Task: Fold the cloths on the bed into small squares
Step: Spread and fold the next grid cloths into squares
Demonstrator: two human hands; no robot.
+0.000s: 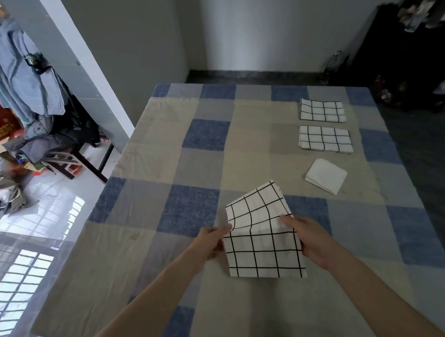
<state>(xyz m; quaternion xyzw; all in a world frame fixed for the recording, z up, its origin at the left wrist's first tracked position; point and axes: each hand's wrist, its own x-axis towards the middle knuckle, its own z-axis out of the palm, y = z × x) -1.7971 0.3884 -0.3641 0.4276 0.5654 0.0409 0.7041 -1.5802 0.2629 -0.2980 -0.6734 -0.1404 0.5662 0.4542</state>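
Observation:
A white cloth with a black grid (262,233) is bent over in the middle above the bed (142,157), its far half rising and its near half hanging down. My left hand (212,243) pinches its left edge at the bend. My right hand (307,237) grips its right edge at the same height. Further back on the right lie two folded grid cloths, one at the far end (321,109) and one nearer (325,139). A folded plain white cloth (326,175) lies just in front of them.
The bed has a checked cover of blue, grey and beige squares. A chair piled with clothes (35,106) stands off its left side on a glossy tiled floor. Dark furniture (412,60) lines the right wall, and a grey wall closes the far end.

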